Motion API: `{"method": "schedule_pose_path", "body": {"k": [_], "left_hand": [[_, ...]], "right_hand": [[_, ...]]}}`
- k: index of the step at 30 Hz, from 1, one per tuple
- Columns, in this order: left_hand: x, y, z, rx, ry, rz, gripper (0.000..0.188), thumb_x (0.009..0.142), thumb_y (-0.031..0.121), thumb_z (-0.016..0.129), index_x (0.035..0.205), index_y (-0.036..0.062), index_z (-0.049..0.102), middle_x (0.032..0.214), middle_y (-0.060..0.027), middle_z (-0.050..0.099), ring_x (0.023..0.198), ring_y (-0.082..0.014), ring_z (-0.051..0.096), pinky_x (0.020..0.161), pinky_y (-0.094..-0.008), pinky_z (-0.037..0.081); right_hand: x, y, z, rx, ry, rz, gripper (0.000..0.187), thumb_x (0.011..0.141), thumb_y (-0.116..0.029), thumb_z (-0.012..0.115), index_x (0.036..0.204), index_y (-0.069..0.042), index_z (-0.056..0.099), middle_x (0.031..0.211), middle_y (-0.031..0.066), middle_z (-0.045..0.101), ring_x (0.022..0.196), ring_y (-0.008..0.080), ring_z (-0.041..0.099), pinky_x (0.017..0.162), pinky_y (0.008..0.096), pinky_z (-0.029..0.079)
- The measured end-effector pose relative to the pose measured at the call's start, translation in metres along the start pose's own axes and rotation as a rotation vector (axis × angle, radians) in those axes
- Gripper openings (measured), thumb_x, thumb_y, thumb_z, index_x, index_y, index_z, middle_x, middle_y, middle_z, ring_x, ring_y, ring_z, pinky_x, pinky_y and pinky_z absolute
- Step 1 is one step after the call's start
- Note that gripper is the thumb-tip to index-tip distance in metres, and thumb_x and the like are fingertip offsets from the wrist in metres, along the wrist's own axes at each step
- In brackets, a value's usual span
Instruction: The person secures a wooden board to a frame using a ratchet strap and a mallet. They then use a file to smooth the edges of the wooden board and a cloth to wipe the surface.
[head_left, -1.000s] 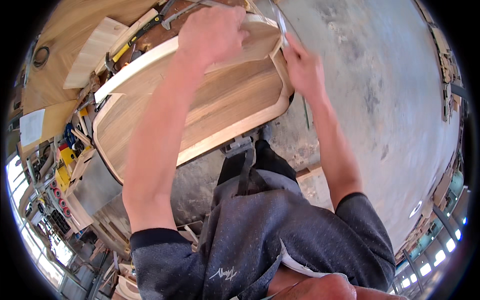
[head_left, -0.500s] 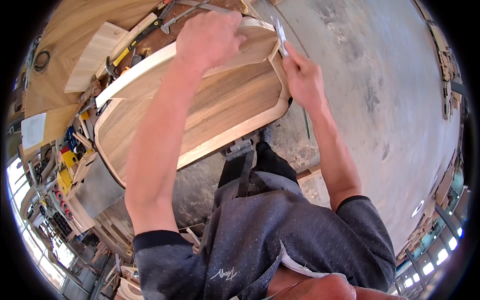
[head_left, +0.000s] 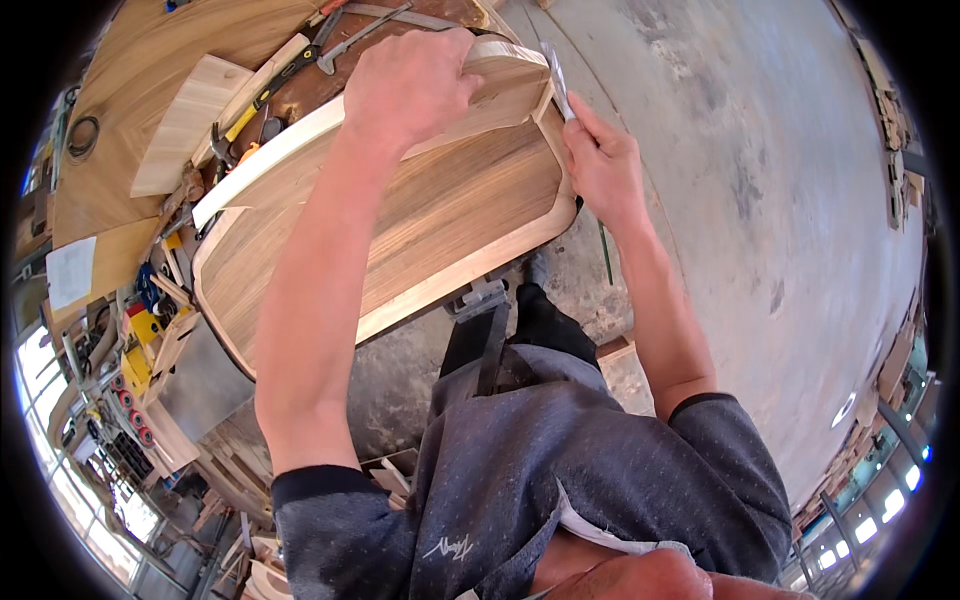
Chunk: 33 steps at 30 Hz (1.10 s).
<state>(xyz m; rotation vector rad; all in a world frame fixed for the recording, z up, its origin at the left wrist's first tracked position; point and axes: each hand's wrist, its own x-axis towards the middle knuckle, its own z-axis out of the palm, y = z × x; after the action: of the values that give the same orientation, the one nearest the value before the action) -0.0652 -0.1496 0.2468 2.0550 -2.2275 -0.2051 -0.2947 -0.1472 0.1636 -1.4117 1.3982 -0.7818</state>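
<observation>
A curved, pale wooden rail [head_left: 268, 163] stands along the far edge of a wooden panel [head_left: 450, 220] that has a raised, angled border. My left hand [head_left: 415, 88] is closed over the rail's top edge near its right part; its fingertips bend down on the near side. In my right hand [head_left: 606, 165] is a narrow, flat silvery metal tool [head_left: 558, 85], pinched between thumb and fingers. Its blade points away from me and lies along the rail's right end, seemingly touching it. The tool's exact kind and its lower part, inside the fist, cannot be made out.
Behind the rail, a claw hammer [head_left: 250, 113] and a metal bar-like tool [head_left: 350, 45] lie on a cluttered bench. Wood boards [head_left: 190, 125] are at the left. A metal clamp-like fitting [head_left: 478, 298] sits under the panel's near edge. Concrete floor [head_left: 760, 200] stretches to the right.
The whole view has shifted slightly. My right hand sits a little lower and further left in the picture, with the tool still at the rail's end. My left hand keeps its hold.
</observation>
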Motion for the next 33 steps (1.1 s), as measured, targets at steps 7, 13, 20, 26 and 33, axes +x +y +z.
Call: {"method": "schedule_pose_path", "body": {"k": [7,13,20,26,33], "left_hand": [[0.000,0.001,-0.003,0.006,-0.001,-0.017,0.033,0.090,0.036,0.074,0.102,0.0054,0.067,0.086,-0.0136,0.074,0.091,-0.0371,0.071,0.082,-0.0498,0.056],[0.000,0.003,-0.005,-0.013,0.000,-0.009,0.034,0.090,0.036,0.074,0.101,0.0048,0.067,0.086,-0.0152,0.074,0.090,-0.0386,0.071,0.082,-0.0501,0.056],[-0.004,0.000,-0.003,-0.014,-0.011,-0.010,0.032,0.090,0.034,0.075,0.102,0.0057,0.067,0.087,-0.0167,0.074,0.090,-0.0390,0.072,0.079,-0.0498,0.057],[-0.001,0.001,-0.005,-0.076,-0.029,-0.063,0.035,0.091,0.036,0.074,0.106,0.0056,0.066,0.095,-0.0163,0.076,0.093,-0.0366,0.073,0.081,-0.0493,0.058],[-0.030,-0.014,-0.013,-0.036,-0.068,-0.106,0.037,0.094,0.038,0.072,0.108,0.0039,0.066,0.098,-0.0172,0.076,0.094,-0.0369,0.074,0.082,-0.0495,0.058]], "right_hand": [[-0.006,0.000,0.000,0.029,-0.004,-0.045,0.040,0.100,-0.016,0.059,0.137,-0.004,0.064,0.074,0.0117,0.064,0.072,0.0082,0.057,0.068,0.0299,0.048],[0.005,-0.022,0.000,-0.101,0.005,-0.100,0.039,0.101,-0.017,0.061,0.138,-0.007,0.066,0.076,0.0115,0.065,0.072,0.0091,0.055,0.066,0.0297,0.047],[-0.020,-0.075,0.001,-0.184,-0.018,-0.240,0.035,0.100,-0.015,0.062,0.132,-0.007,0.070,0.098,0.0201,0.072,0.078,0.0295,0.068,0.074,0.0384,0.053],[-0.018,-0.084,0.023,-0.355,-0.029,-0.498,0.034,0.098,-0.010,0.060,0.130,-0.005,0.069,0.102,0.0265,0.070,0.089,0.0467,0.066,0.079,0.0514,0.053],[-0.028,-0.098,0.018,-0.598,-0.069,-0.538,0.034,0.099,-0.010,0.057,0.131,-0.003,0.066,0.096,0.0295,0.069,0.086,0.0485,0.067,0.077,0.0526,0.053]]}}
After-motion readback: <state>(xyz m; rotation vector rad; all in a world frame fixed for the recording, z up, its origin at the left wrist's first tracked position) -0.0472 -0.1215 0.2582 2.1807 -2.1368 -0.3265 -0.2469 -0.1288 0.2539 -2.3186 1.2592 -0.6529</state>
